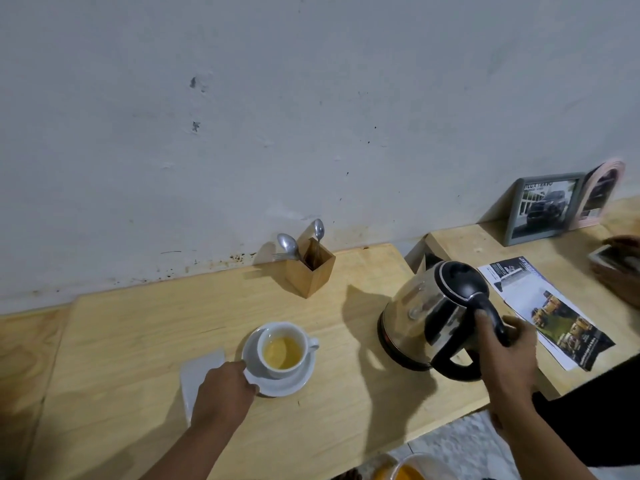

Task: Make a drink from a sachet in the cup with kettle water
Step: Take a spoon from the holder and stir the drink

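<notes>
A white cup (300,336) holding yellow liquid stands on a white saucer (294,384) on the wooden table. My left hand (225,393) grips the saucer's near-left rim. A steel kettle (420,313) with a black lid and handle rests on the table to the right of the cup, and my right hand (505,344) is closed around its handle. A white sachet (199,370) lies flat on the table just left of my left hand, partly under my wrist.
A wooden holder (310,271) with spoons stands near the wall behind the cup. A printed leaflet (550,310) lies right of the kettle. A picture frame (542,209) leans on the wall. Another person's hand (620,268) shows at the right edge.
</notes>
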